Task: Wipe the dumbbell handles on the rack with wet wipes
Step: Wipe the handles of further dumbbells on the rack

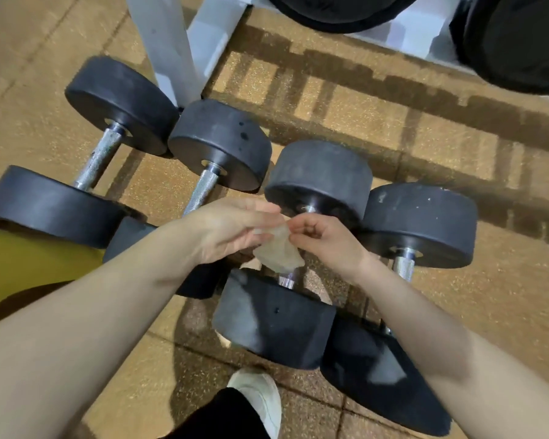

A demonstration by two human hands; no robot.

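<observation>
Several black dumbbells lie side by side on the tan floor. Above the third dumbbell (317, 175) I hold a crumpled wet wipe (279, 251) between both hands. My left hand (232, 229) pinches the wipe's upper edge with its fingers stretched over it. My right hand (324, 239) pinches the wipe's right side with curled fingers. The wipe hangs over this dumbbell's chrome handle (287, 280), most of which is hidden. The second dumbbell's knurled handle (202, 188) shows just left of my left hand.
A white rack leg (171, 42) stands at the top, with large black weights (520, 42) on the rack at upper right. The leftmost dumbbell (99, 156) and rightmost dumbbell (419, 223) flank the row. My shoe (260, 397) is on the floor below.
</observation>
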